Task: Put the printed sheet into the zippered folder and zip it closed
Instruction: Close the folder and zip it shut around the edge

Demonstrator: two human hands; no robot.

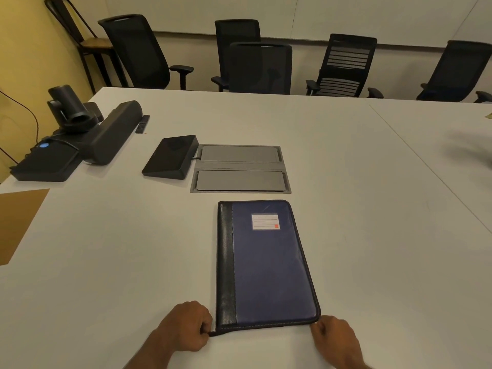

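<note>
A blue zippered folder (pixel 269 262) with a black spine strip and a white label lies closed and flat on the white table (pixel 119 249) in front of me. My left hand (pixel 186 326) pinches the black zipper pull tab (pixel 213 334) at the folder's near left corner. At the near right corner, my right hand (pixel 335 339) has its fingers curled against the folder's edge. No printed sheet is visible anywhere.
Beyond the folder is a grey cable hatch (pixel 239 169) set in the table, with a black touch panel (pixel 171 157) beside it. A conference camera and speaker bar (pixel 80 134) sit far left. Black office chairs (pixel 261 67) line the far edge.
</note>
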